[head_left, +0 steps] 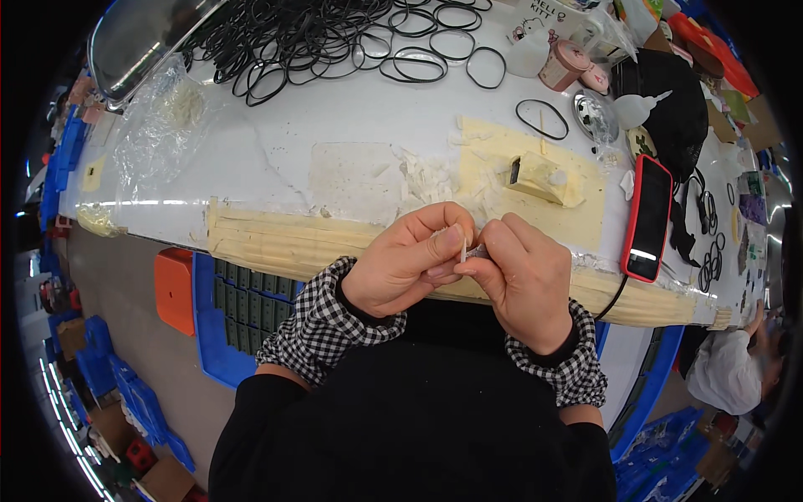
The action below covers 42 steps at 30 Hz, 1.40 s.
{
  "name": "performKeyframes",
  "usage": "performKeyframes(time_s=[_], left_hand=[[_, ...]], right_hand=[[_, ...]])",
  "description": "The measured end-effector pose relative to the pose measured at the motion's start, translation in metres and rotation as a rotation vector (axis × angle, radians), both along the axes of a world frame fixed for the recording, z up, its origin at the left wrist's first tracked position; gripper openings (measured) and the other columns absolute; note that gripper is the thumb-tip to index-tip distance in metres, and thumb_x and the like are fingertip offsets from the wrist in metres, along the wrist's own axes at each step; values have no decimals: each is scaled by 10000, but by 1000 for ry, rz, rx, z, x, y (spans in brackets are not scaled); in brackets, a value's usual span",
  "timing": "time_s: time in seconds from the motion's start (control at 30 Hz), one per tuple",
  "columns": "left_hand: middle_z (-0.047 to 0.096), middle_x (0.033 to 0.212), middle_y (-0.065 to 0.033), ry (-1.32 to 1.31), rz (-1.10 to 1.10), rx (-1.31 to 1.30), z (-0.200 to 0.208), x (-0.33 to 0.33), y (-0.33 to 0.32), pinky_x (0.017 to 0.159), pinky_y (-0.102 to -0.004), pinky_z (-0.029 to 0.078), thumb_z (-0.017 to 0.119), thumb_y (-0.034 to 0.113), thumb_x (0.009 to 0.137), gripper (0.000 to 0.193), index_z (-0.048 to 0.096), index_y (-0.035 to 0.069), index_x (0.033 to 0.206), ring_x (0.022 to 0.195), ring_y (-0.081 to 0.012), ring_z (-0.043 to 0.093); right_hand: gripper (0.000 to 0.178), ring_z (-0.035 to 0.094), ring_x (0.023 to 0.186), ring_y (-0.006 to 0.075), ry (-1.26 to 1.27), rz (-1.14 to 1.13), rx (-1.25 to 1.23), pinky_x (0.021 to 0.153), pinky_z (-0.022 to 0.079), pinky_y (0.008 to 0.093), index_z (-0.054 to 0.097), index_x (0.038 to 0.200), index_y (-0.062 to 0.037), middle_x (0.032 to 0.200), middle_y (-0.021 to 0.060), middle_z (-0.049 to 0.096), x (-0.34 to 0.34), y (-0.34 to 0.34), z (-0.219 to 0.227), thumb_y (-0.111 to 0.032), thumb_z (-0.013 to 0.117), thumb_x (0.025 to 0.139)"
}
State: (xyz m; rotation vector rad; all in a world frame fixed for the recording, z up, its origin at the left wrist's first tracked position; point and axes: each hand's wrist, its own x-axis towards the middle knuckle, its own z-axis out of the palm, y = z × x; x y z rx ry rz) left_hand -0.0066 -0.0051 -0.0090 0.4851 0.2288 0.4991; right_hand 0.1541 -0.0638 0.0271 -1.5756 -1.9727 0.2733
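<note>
My left hand [410, 261] and my right hand [529, 280] meet over the front edge of the workbench, fingertips nearly touching. Between the thumb and forefinger of the left is pinched a small pale strip [464, 250]. A bit of greyish material [478, 251] shows between the two hands, by the curled right fingers; what those fingers grip is mostly hidden. Just beyond the hands, a yellowish tape-covered block [539, 179] with a dark slot sits on a yellow taped patch [585, 171]. Scraps of torn white paper or tape [425, 177] lie left of it.
Many black rubber rings [284, 38] pile at the back, with a single ring [542, 120] apart. At right lie a red-cased phone [647, 217] with a cable, a squeeze bottle [640, 109] and a black bag [669, 100]. Below are blue trays [219, 368] and an orange stool [174, 291].
</note>
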Motion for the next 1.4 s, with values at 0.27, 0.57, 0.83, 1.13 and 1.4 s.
performKeyframes(time_s=[0.27, 0.57, 0.83, 1.13, 1.4], left_hand=[[422, 710, 52, -21, 6, -6, -6, 1, 1, 551, -179, 296, 510, 235, 974, 171, 504, 76, 912, 588, -21, 332], [418, 710, 52, -6, 15, -4, -4, 2, 2, 543, -179, 285, 503, 228, 977, 167, 502, 74, 910, 586, -22, 323], [410, 701, 52, 1, 19, 3, -6, 3, 2, 539, -178, 279, 506, 237, 976, 176, 501, 75, 910, 580, -25, 316], [406, 716, 51, 11, 1, -10, -5, 2, 2, 542, -181, 281, 500, 232, 978, 173, 500, 71, 915, 587, -24, 316], [476, 840, 1, 171, 154, 31, 7, -4, 7, 536, -167, 291, 465, 214, 986, 160, 450, 75, 909, 584, -23, 337]], right_hand=[[358, 529, 554, 214, 27, -9, 6, 483, 415, 320, 539, 801, -92, 665, 38, 473, 0, 3, 0, -430, 652, 770], [413, 504, 544, 251, 68, 19, -11, 476, 382, 324, 513, 745, -45, 645, 79, 464, 1, 4, -2, -439, 604, 828], [429, 498, 537, 245, 56, 8, 2, 466, 378, 328, 506, 723, -50, 636, 75, 453, 1, 5, -3, -457, 586, 834], [423, 506, 544, 251, 49, 5, -3, 467, 384, 327, 512, 722, -49, 637, 73, 460, 2, 5, -2, -451, 599, 823], [288, 541, 563, 218, 154, -121, -66, 499, 430, 292, 566, 805, -47, 702, 67, 529, 22, 1, 0, -287, 719, 766]])
